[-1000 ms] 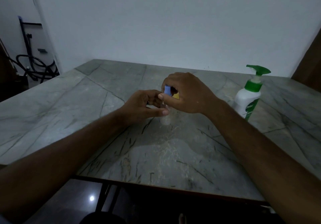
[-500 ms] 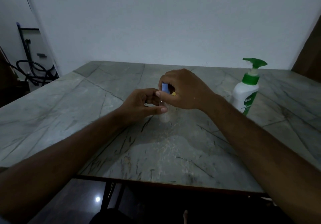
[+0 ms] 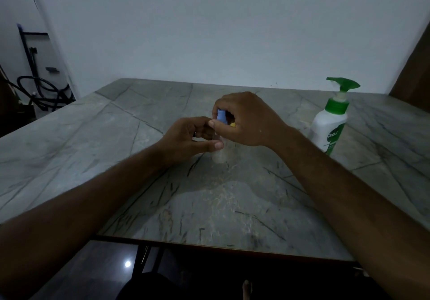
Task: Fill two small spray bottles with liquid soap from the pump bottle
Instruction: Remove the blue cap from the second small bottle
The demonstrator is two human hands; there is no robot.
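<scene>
Your head view is dim and underexposed, with a blue-grey cast over the wall (image 3: 232,32). One small glare spot sits on the floor (image 3: 127,264) under the table's near edge. Soft shadow pools on the table (image 3: 69,148) between your forearms. Wide-angle bend curves the table edges; fine detail is noisy and soft.

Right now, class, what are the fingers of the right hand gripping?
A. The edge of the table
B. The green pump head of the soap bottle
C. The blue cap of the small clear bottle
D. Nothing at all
C: the right hand pinches the blue cap atop the small clear bottle, which the left hand steadies; the pump bottle stands untouched.
</scene>
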